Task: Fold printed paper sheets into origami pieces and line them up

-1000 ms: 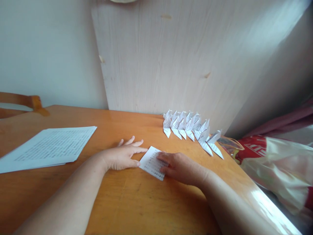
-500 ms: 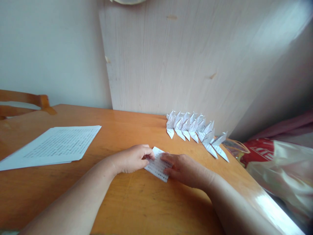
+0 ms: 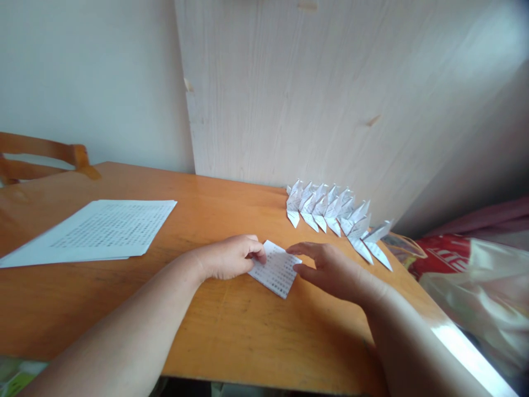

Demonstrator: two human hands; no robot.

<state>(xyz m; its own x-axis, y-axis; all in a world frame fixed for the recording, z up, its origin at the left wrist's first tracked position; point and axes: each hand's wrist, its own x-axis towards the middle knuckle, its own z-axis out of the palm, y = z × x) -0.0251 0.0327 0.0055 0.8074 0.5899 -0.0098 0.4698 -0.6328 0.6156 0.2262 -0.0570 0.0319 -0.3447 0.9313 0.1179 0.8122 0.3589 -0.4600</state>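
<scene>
A small folded sheet of printed paper point(image 3: 278, 269) lies at an angle on the wooden table in front of me. My left hand point(image 3: 236, 256) is closed at its left edge, thumb and bent fingertips on the paper; the fingertips are partly hidden. At the paper's right corner is my right hand point(image 3: 330, 271), its thumb and fingers apart and nothing gripped between them. Beyond it, several folded paper pieces with upright points point(image 3: 326, 207) stand in rows.
A stack of printed sheets point(image 3: 111, 229) lies on the left of the table point(image 3: 231, 336). A wooden chair back point(image 3: 45, 151) rises behind it. Past the table's right edge are a red bag point(image 3: 442, 256) and pale plastic point(image 3: 475, 286). A wooden panel point(image 3: 281, 99) stands at the back.
My right hand has slid off the paper to the right and its fingers have spread, uncovering more print. My left hand stays at the left edge. The camera view has tilted down slightly.
</scene>
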